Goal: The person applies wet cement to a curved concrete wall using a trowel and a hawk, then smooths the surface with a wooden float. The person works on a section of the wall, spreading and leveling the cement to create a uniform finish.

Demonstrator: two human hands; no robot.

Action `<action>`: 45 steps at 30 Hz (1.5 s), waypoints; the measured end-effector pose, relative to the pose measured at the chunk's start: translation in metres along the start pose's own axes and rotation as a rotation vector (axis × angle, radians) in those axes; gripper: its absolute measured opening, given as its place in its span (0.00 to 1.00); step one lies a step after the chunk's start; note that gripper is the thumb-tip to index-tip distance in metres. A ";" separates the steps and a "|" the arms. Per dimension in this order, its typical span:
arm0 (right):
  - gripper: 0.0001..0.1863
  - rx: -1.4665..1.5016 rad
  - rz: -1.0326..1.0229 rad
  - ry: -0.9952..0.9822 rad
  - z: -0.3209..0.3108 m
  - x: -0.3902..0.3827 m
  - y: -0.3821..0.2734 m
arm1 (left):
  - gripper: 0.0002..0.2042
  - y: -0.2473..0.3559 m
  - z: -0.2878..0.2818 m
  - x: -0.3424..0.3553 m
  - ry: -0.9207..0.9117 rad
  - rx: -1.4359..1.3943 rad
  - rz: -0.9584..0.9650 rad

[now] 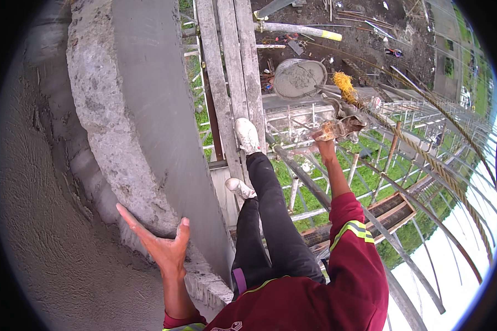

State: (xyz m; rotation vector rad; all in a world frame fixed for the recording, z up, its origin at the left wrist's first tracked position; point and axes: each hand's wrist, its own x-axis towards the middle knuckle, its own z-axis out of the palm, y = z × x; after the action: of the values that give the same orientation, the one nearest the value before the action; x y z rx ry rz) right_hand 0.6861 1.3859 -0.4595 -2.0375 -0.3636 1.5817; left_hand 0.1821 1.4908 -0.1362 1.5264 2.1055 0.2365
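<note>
My left hand [163, 245] is empty, with thumb and fingers spread. It hovers over or lightly meets the rough concrete ledge [107, 105]; contact I cannot tell. Fresh grey mortar [88, 265] lies left of the ledge, and a smooth plastered face [154, 99] runs down its right side. Out to the right, my right hand [324, 137] closes on a crumpled, stained tan and grey cloth [345, 128], perhaps a worn glove. Just beyond the cloth is a thick rope [425, 157] with a frayed yellow tuft [344, 84]. My right fingers are partly hidden.
My white shoes [247, 135] stand on narrow wooden planks [230, 71] beside the wall. Scaffold pipes [298, 165] cross at the right, with grass [364, 182] far below. A round tub of wet cement [300, 78] sits ahead right. A wooden-framed platform [395, 212] lies lower right.
</note>
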 end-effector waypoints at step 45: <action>0.31 0.203 -0.411 -0.078 0.137 -0.314 -0.131 | 0.23 0.231 0.040 -0.060 -0.815 -0.480 0.688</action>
State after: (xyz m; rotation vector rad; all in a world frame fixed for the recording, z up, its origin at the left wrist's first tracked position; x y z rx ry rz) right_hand 0.4816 1.3659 -0.1554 -1.6264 -0.5843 1.3817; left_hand 0.4086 1.5090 -0.0519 1.6053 0.7944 0.2698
